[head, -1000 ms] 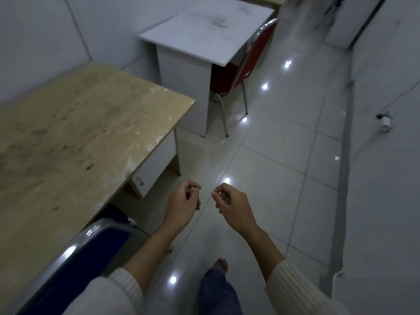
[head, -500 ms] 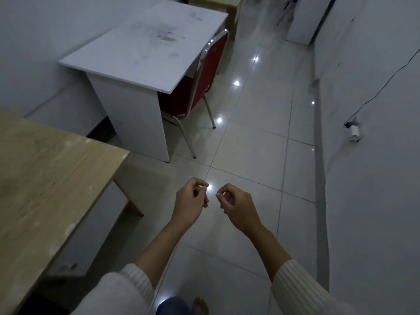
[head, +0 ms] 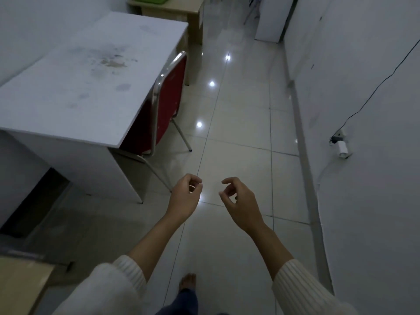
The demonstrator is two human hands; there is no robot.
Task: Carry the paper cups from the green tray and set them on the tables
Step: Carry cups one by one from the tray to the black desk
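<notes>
Both hands are bare of anything: the left hand (head: 185, 198) and the right hand (head: 241, 201) hang out in front over the floor (head: 238, 137), fingers loosely curled, thumbs near the forefingers but pinching nothing. The green tray (head: 147, 0) sits on the far wooden desk (head: 175, 10), right at the top edge of view; only its near rim shows, and I can't see any paper cups in it from here.

Paper cups should be very light and thin-walled, easy to crush and easy to tip. I'd take one round the middle of the wall with thumb and fingers, gently, or just under the rolled rim where it is stiffest. If they are stacked, they may stick together.

Between the person and the tray, the white desk (head: 91, 83) runs along the left, with a red chair (head: 169, 103) tucked beside it; the chair's legs splay out into the aisle. On the right wall a plug (head: 342, 149) and its cable (head: 375, 87) hang, well off the walkway. The tiles look glossy, and a bare foot (head: 187, 281) shows below, so footing may be slick.
</notes>
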